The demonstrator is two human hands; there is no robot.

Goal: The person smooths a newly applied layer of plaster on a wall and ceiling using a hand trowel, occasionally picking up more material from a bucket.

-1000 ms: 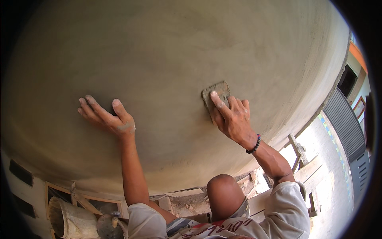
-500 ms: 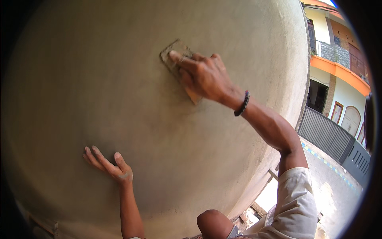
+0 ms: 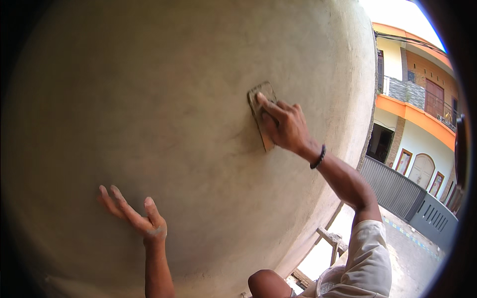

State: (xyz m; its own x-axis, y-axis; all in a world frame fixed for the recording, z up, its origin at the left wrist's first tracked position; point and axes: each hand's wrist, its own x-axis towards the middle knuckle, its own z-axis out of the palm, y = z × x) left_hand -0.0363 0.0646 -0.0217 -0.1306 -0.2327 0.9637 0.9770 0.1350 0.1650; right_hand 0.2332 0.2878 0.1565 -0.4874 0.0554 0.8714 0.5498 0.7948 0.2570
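A grey plastered wall (image 3: 164, 89) fills most of the view. My right hand (image 3: 285, 124) grips a flat rectangular plastering float (image 3: 263, 89), crusted with grey plaster, against the upper middle of the wall; a dark beaded bracelet circles the wrist. My left hand (image 3: 136, 213), dusted with plaster, is open with fingers spread, resting on or close to the wall at lower left; whether the palm touches it is unclear. My bare knee (image 3: 268, 283) shows at the bottom edge.
Beyond the wall's right edge stand a wooden scaffold (image 3: 333, 241) with planks, a paved street (image 3: 407, 248) with a painted kerb, a grey metal gate (image 3: 387, 184) and a two-storey house (image 3: 415, 109) with orange trim. Cables run across the upper right.
The view has tilted upward, bringing in more of the house. The float in my right hand rose toward upper left, then came down and right over the last half second. My left hand stays open.
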